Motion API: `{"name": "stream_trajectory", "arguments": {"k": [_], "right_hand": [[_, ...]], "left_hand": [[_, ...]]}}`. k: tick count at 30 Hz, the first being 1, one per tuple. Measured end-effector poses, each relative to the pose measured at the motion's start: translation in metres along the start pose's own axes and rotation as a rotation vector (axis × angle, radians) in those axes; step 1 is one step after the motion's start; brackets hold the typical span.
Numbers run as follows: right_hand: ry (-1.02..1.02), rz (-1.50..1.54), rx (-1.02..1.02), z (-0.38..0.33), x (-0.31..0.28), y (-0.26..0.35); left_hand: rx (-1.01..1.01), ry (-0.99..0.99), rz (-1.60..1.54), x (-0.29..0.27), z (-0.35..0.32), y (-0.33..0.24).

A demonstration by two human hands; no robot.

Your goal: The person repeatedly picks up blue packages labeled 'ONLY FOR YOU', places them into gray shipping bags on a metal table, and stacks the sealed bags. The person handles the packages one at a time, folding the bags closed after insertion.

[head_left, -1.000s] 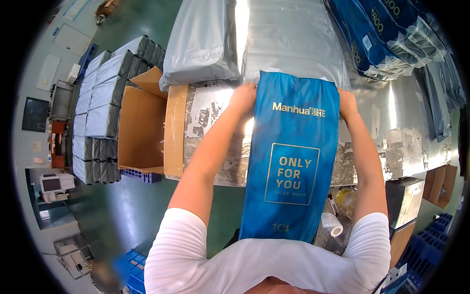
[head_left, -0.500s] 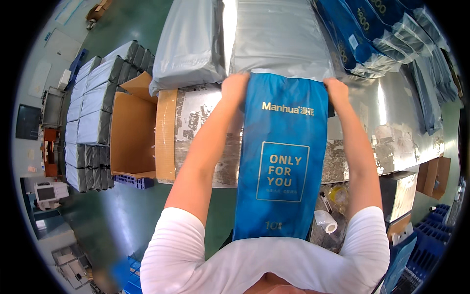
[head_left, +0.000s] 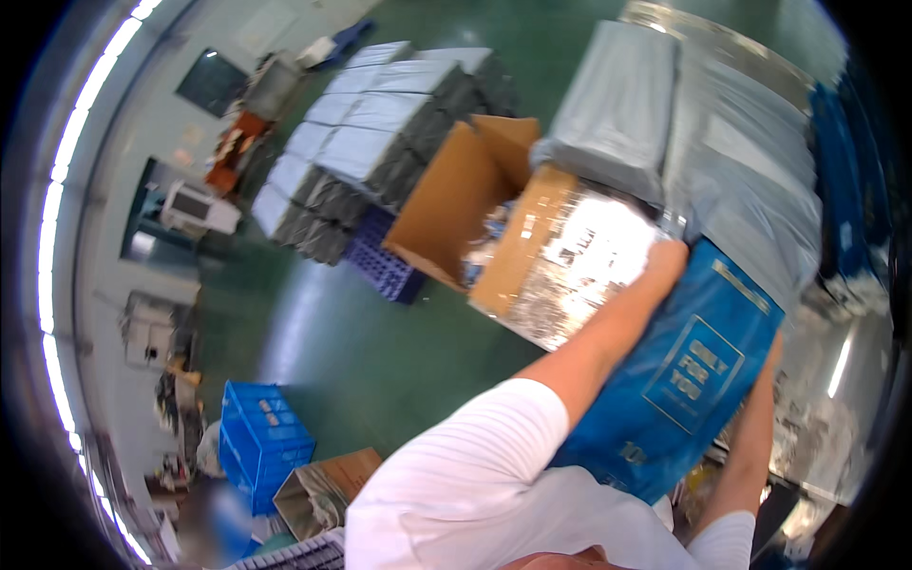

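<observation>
A long blue plastic bag [head_left: 689, 375] with pale printing and a thin-lined square hangs slanted in front of my chest. My left hand [head_left: 668, 255] is closed on its upper left corner, beside the metal tabletop [head_left: 608, 242]. At the bag's right edge is my right hand [head_left: 776, 340], mostly hidden by the bag; its fingers do not show, while the upper edge stays stretched between both hands. Just beyond the bag lie a grey wrapped pack [head_left: 617, 104] and a wider grey plastic-wrapped pack [head_left: 750, 180].
An open cardboard box [head_left: 442, 214] stands at the table's left end, near stacked grey packs [head_left: 380, 119] and a purple crate [head_left: 385, 256]. A blue crate [head_left: 261, 442] and a smaller carton [head_left: 328, 484] are at the lower left. More blue bags [head_left: 845, 180] lie at the far right.
The view has swung left and tilted, so the table and bag now appear farther right. The bag hangs slanted, and my right hand has gone mostly out of sight behind it.
</observation>
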State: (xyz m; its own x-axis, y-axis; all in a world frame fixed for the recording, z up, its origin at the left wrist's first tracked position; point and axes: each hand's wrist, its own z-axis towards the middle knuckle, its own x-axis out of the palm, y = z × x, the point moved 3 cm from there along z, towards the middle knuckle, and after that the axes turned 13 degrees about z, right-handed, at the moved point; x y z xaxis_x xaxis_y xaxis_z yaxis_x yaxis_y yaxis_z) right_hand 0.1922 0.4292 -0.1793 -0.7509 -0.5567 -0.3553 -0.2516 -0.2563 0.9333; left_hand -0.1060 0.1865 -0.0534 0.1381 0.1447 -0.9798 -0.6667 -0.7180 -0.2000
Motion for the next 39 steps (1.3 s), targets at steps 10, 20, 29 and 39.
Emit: {"name": "stream_trajectory", "arguments": {"k": [10, 20, 29, 39], "right_hand": [[0.569, -0.205, 0.208, -0.128, 0.005, 0.164], [0.958, -0.272, 0.422, -0.187, -0.008, 0.149], [0.969, -0.309, 0.218, -0.168, 0.005, 0.188], [0.246, -0.553, -0.034, -0.083, 0.010, 0.201]], "left_hand": [[0.192, 0.250, -0.149, -0.018, -0.141, 0.057], [0.257, 0.458, -0.132, -0.061, -0.258, 0.068], [0.473, 0.747, -0.371, 0.016, -0.252, 0.059], [0.309, 0.357, -0.189, -0.054, -0.089, 0.005]]}}
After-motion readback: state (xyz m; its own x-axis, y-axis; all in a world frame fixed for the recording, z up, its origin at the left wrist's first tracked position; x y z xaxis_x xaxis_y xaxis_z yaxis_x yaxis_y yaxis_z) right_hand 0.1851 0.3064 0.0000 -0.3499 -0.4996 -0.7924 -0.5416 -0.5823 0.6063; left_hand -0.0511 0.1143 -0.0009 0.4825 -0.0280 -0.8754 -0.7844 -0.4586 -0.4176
